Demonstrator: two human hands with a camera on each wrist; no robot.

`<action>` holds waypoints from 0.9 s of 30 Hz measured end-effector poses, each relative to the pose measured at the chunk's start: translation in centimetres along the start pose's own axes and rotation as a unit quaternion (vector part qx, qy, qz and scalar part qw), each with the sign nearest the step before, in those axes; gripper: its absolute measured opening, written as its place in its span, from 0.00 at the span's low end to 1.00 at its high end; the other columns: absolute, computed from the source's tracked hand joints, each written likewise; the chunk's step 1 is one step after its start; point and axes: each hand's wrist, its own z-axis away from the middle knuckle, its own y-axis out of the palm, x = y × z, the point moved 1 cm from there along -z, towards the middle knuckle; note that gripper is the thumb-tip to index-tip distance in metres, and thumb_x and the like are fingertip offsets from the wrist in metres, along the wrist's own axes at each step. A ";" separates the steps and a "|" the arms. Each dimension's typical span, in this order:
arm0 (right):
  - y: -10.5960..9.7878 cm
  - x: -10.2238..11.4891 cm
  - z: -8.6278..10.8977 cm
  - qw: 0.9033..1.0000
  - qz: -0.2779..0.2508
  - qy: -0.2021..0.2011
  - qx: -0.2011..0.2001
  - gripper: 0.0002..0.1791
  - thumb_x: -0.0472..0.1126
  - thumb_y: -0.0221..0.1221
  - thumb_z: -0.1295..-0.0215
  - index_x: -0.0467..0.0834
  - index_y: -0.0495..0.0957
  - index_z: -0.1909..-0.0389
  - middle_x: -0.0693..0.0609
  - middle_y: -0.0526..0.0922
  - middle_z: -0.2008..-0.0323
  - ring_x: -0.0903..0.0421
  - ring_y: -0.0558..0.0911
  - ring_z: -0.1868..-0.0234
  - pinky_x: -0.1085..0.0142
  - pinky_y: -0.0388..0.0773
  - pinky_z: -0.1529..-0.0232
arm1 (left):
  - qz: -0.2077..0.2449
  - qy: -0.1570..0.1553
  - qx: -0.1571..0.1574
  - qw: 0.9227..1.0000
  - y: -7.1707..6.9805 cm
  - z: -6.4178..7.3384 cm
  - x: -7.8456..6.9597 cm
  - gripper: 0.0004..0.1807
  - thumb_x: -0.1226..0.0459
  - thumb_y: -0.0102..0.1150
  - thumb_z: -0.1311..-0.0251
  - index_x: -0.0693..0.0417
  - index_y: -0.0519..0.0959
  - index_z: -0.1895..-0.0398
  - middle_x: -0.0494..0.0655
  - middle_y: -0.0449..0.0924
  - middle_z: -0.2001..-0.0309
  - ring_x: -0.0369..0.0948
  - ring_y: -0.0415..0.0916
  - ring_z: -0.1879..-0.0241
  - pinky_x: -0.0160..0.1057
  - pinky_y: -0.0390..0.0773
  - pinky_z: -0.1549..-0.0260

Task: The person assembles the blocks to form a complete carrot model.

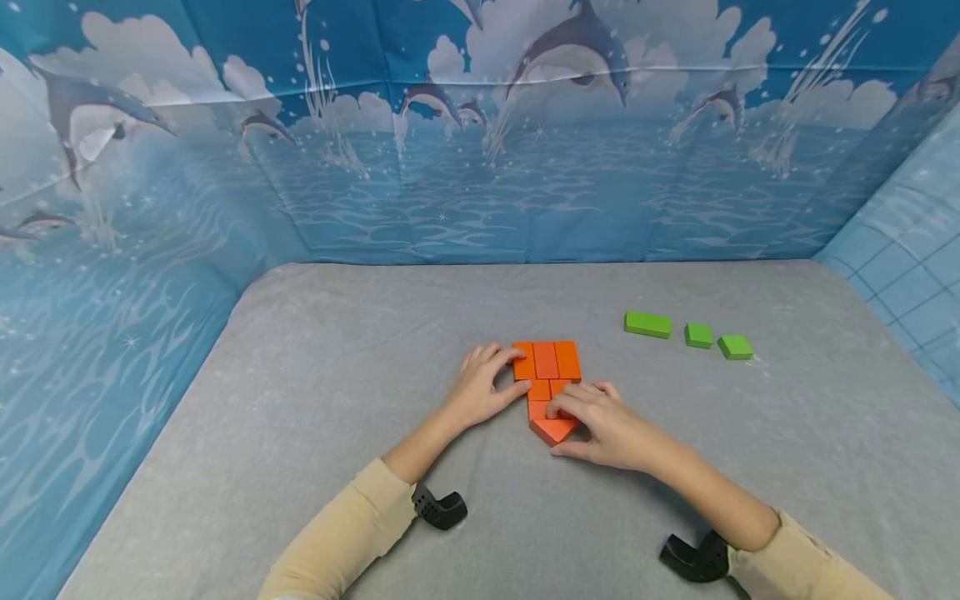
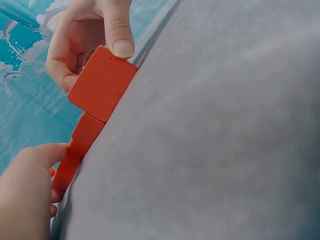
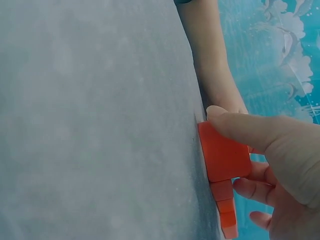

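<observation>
Orange blocks lie together on the grey cloth in the head view. Three rectangular blocks [image 1: 547,360] stand side by side at the far end, with two small blocks [image 1: 538,390] below them and another small block [image 1: 537,410] nearer. At the near end sits a triangular block [image 1: 553,430], its point towards me. My right hand [image 1: 611,429] pinches it, thumb by the near point and fingers over the far edge; its side face [image 3: 225,152] fills the grip in the right wrist view. My left hand [image 1: 480,386] touches the group's left side, fingers and thumb spread.
To the right at the back lie a long green block [image 1: 647,325] and two small green blocks, one square [image 1: 698,336] and another [image 1: 736,347] farther right. A dolphin-print curtain [image 1: 465,200] borders the grey cloth [image 1: 360,333]. Black wrist devices [image 1: 441,508] sit by both sleeves.
</observation>
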 end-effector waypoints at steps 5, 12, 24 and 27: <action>-1.0 -0.6 -0.2 0.999 -0.038 -0.003 0.011 0.20 0.53 0.67 0.52 0.51 0.74 0.60 0.61 0.75 0.63 0.61 0.72 0.61 0.55 0.57 0.56 | -0.004 0.001 0.000 1.000 0.0 0.0 0.0 0.24 0.50 0.57 0.43 0.50 0.73 0.46 0.46 0.72 0.53 0.43 0.65 0.53 0.45 0.63 0.49; -5.9 -6.2 -0.7 0.994 -0.046 0.074 -0.068 0.19 0.42 0.66 0.48 0.41 0.75 0.56 0.47 0.79 0.63 0.50 0.73 0.63 0.56 0.55 0.61 | -0.012 0.001 0.007 1.000 0.0 0.0 0.1 0.24 0.49 0.55 0.42 0.48 0.72 0.45 0.45 0.72 0.53 0.43 0.64 0.51 0.45 0.63 0.48; -7.4 -15.8 1.2 0.977 -0.039 0.199 -0.069 0.23 0.41 0.62 0.42 0.36 0.71 0.48 0.33 0.73 0.53 0.37 0.72 0.53 0.38 0.52 0.57 | -0.027 0.006 0.011 1.000 -0.1 0.0 0.1 0.25 0.48 0.54 0.42 0.47 0.72 0.44 0.45 0.72 0.52 0.42 0.65 0.51 0.45 0.63 0.47; -7.1 -16.5 1.5 0.975 -0.043 0.211 -0.063 0.22 0.41 0.62 0.42 0.36 0.72 0.49 0.34 0.73 0.52 0.37 0.72 0.53 0.40 0.52 0.57 | -0.027 0.008 0.010 1.000 -0.1 -0.1 0.1 0.25 0.48 0.55 0.42 0.48 0.72 0.44 0.45 0.72 0.52 0.42 0.65 0.52 0.45 0.63 0.48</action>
